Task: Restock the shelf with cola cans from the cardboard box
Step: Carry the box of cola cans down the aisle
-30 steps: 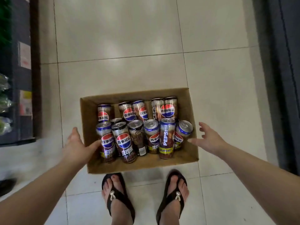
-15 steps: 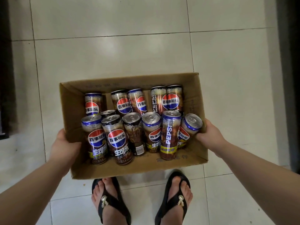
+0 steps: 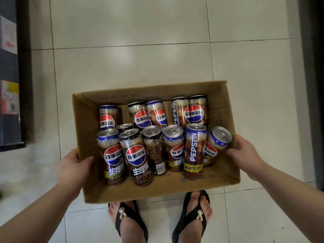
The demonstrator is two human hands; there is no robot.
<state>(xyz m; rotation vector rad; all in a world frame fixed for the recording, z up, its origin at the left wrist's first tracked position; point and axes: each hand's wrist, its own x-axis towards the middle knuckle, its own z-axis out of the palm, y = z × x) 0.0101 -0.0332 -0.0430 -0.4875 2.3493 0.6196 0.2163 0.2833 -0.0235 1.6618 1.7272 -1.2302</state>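
Observation:
An open cardboard box (image 3: 226, 176) is held above the tiled floor, in front of my body. It holds several tall cola cans (image 3: 135, 160) with red, white and blue logos, most upright, one at the right leaning against the box wall (image 3: 214, 144). My left hand (image 3: 73, 167) grips the box's left wall, thumb inside. My right hand (image 3: 245, 153) grips the right wall beside the leaning can.
A dark shelf unit (image 3: 10, 81) with price labels runs along the left edge. A dark fixture (image 3: 313, 85) lines the right edge. Pale floor tiles (image 3: 133, 64) stretch ahead. My feet in black flip-flops (image 3: 129, 220) stand under the box.
Both hands closed on the box sides and lifted it off the floor; the box now sits higher and closer to the camera, and the cans look larger.

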